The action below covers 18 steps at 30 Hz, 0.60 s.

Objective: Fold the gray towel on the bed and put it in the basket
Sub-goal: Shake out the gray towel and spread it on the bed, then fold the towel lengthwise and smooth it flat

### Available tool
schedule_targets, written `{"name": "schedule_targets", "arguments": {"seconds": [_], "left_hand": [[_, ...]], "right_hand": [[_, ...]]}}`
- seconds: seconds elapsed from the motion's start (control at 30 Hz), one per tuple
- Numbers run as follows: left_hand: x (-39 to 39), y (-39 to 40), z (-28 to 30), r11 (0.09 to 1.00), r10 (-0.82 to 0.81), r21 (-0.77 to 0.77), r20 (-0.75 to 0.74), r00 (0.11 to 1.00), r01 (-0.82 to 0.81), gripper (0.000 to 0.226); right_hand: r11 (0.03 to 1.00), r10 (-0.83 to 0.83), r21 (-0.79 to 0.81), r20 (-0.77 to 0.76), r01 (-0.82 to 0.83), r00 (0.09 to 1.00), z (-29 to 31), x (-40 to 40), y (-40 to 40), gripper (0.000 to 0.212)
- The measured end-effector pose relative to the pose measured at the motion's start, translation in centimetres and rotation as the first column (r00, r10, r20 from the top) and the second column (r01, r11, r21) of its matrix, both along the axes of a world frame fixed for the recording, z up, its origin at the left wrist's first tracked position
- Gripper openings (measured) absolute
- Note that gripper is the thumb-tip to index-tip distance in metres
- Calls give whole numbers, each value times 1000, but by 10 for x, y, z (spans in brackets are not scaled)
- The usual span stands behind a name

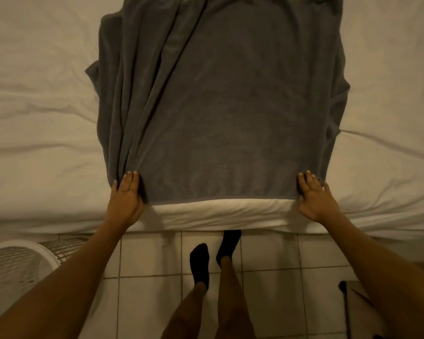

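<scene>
The left hand (127, 195) and right hand (315, 198), fingers straight, apparently press the near corners of the dark gray terry towel (230, 106) on the white-sheeted bed (34, 118).

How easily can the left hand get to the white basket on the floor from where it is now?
Probably yes. The left hand rests on the gray towel's near corner at the bed edge, and the basket stands on the floor on that same side, below it. Nothing lies between them.
</scene>
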<state>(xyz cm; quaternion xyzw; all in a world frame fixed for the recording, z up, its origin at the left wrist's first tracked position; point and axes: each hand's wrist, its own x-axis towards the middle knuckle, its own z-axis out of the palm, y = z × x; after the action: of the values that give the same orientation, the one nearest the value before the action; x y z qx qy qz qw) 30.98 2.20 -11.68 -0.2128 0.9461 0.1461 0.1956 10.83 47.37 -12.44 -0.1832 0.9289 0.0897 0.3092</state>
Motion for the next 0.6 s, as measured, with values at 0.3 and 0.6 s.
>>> {"name": "schedule_targets", "arguments": {"seconds": [0.3, 0.6], "left_hand": [[-34, 47, -29, 994, 75, 63, 177, 981, -87, 71], [-41, 75, -39, 993, 116, 0, 134, 984, -117, 79]], "right_hand": [[965, -228, -110, 82, 236, 970, -30, 19, -54, 64], [964, -239, -119, -7, 237, 971, -46, 25, -48, 66]]}}
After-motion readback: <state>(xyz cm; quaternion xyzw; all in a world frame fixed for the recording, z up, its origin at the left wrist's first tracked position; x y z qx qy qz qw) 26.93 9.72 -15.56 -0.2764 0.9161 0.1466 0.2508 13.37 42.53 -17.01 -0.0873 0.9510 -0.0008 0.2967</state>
